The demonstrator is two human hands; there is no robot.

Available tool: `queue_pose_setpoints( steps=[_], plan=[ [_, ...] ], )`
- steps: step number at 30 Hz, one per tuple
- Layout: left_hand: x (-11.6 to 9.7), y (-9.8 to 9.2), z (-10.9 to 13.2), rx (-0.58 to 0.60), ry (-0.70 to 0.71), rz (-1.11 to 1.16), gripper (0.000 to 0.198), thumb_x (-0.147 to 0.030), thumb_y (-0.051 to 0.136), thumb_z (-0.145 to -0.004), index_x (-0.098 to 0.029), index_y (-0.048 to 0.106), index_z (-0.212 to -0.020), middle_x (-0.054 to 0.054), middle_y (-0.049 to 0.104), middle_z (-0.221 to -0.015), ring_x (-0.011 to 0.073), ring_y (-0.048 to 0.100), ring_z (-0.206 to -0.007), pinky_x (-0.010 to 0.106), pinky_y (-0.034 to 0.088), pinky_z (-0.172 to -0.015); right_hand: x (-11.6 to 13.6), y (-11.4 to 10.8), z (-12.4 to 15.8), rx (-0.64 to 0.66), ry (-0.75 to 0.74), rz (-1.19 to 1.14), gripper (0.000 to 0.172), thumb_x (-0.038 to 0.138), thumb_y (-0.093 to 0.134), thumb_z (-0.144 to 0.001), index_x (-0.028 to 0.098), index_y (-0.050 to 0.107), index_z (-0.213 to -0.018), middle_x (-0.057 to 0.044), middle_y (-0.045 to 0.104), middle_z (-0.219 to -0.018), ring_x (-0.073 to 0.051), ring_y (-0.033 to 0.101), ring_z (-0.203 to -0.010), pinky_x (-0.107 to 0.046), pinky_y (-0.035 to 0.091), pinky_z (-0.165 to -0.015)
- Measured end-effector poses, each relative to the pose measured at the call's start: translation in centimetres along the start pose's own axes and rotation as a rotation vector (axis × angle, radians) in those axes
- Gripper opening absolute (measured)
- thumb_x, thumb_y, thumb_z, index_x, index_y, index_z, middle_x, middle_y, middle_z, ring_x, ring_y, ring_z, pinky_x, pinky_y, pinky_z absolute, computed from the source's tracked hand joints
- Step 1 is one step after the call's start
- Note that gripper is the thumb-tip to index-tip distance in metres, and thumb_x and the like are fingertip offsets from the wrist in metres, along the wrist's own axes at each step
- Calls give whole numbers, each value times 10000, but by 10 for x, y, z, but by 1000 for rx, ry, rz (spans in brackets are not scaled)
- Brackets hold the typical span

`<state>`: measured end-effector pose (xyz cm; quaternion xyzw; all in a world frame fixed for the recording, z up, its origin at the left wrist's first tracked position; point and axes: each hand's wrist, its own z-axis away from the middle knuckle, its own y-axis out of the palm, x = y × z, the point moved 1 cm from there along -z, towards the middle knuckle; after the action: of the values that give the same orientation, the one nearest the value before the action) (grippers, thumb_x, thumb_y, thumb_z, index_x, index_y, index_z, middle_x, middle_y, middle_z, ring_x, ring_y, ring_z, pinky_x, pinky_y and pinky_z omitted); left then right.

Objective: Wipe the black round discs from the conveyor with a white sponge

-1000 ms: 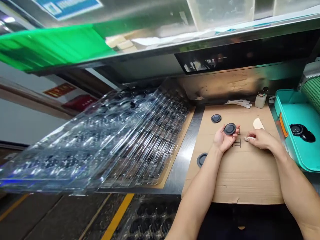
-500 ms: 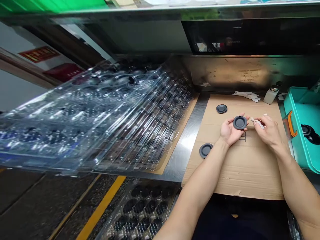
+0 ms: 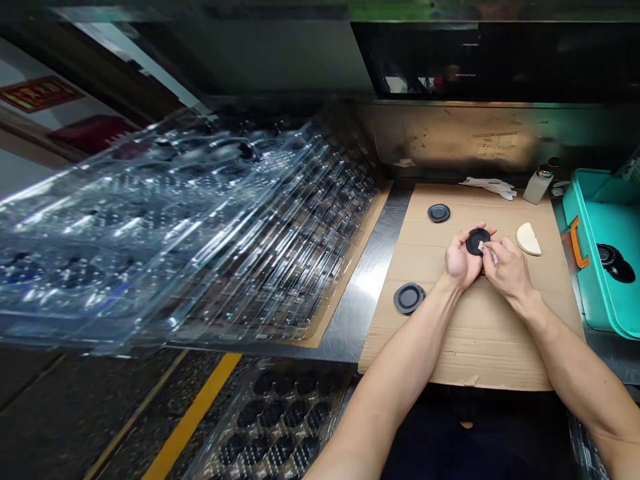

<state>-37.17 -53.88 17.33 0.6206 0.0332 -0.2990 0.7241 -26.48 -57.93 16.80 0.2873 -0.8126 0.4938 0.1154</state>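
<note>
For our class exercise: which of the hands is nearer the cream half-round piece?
Right. The right hand is just left of the piece; the left hand is farther left.

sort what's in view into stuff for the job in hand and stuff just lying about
Belongs to the job:
- black disc, held in the left hand
- white wad, pinched in the right hand at the disc's face
- two similar discs, probably

Apparently just lying about:
- cream half-round block
- white glove
- bottle
- teal bin
- clear trays
</note>
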Motion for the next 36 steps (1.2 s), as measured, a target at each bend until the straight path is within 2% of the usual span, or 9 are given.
queue_pose_setpoints(
  steps=[3,7,9,14,17,20,25,30,36],
  plan=[
    [-2,-4,-4,-1,11,-9,481,-266,370,-944,-97,682,-1269,192,750,-1217,293,704,-1130,404,519,-928,-10,-12,-7,-29,6,-47,243,284,535,-975,216,763,-1023,-86,694,-945,-215,660,-833,-327,523,-759],
    [-5,-11,-11,-3,-2,-11,478,-281,353,-948,-100,673,-1254,220,739,-1216,292,724,-1023,330,487,-709,-27,-43,-31,-295,157,9,280,349,541,-990,204,776,-1037,-113,730,-1005,-246,672,-951,-362,530,-856],
    [-6,-14,-14,-14,-36,9,446,-279,358,-946,-112,669,-1219,229,736,-1205,298,731,-1012,320,482,-688,-40,-60,-54,-347,253,90,312,364,525,-996,205,775,-1092,-122,747,-1059,-270,668,-1011,-388,521,-907],
    [-4,-15,-14,-17,-111,60,367,-349,375,-995,-160,647,-1155,229,721,-1225,312,735,-1041,340,516,-721,-94,-95,-130,-233,474,346,367,344,485,-978,183,761,-1157,-161,750,-1120,-316,669,-1023,-428,517,-933],
    [-3,-15,-13,-17,-143,54,364,-415,360,-1040,-181,627,-1119,217,728,-1210,294,743,-996,329,516,-703,-124,-112,-169,-65,410,478,372,300,523,-933,194,767,-1193,-170,732,-1196,-324,664,-1086,-422,523,-956],
    [-2,-13,-14,-18,-142,34,382,-435,346,-1057,-173,620,-1105,221,741,-1162,280,751,-946,315,507,-683,-142,-120,-194,151,332,561,371,251,531,-914,206,785,-1181,-154,742,-1201,-311,674,-1115,-404,530,-983],
    [-2,-10,-14,-35,-140,28,395,-435,365,-1058,-156,642,-1102,216,756,-1123,269,753,-914,302,496,-668,-150,-119,-215,351,260,677,334,239,566,-919,210,796,-1160,-138,759,-1180,-287,695,-1094,-375,541,-975],
    [-3,-8,-15,-40,-143,48,376,-405,368,-1060,-156,650,-1077,206,766,-1085,251,752,-878,290,476,-652,-155,-118,-224,386,226,737,306,204,579,-917,194,812,-1116,-148,770,-1132,-281,705,-1034,-356,540,-892],
    [-3,-11,-17,-44,-154,69,342,-387,379,-1056,-165,636,-1096,194,759,-1153,249,747,-899,298,466,-659,-159,-123,-227,386,225,726,295,212,589,-921,193,816,-1109,-135,780,-1085,-262,708,-975,-326,522,-819]
  ],
)
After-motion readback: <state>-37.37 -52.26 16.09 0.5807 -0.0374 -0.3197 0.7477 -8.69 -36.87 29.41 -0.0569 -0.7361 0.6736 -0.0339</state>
